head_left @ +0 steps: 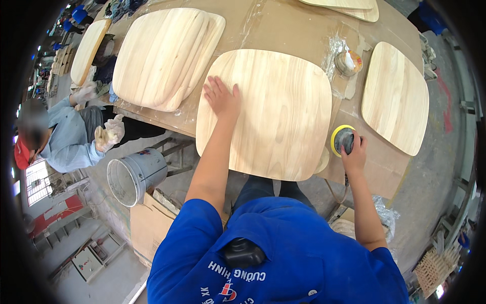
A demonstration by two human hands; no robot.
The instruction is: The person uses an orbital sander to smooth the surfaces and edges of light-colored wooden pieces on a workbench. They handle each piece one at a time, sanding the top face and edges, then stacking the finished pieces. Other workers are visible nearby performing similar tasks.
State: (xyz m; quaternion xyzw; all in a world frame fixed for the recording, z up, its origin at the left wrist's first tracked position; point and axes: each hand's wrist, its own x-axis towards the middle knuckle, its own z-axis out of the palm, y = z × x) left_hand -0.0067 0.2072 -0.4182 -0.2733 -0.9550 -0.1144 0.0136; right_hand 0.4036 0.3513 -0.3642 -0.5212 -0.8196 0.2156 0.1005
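Note:
A pale wooden panel with rounded corners [281,111] lies flat on the cardboard-covered table in front of me. My left hand [223,99] rests on its upper left part, palm down with the fingers stretched out. Just off the panel's right edge, my right hand [354,152] grips a sander [344,141] with a dark body and a yellow-rimmed pad. The sander is tilted, its pad facing left. A hose [336,195] hangs below that hand. A small part of another rounded wooden piece [322,161] shows under the panel's lower right corner.
Stacked panels [157,55] lie at left, another panel [395,99] at right, more [349,6] at the far edge. A round tin [349,62] stands beyond my panel. A gloved co-worker [76,131] is at left, near a grey bucket [136,175] and a cardboard box [149,223].

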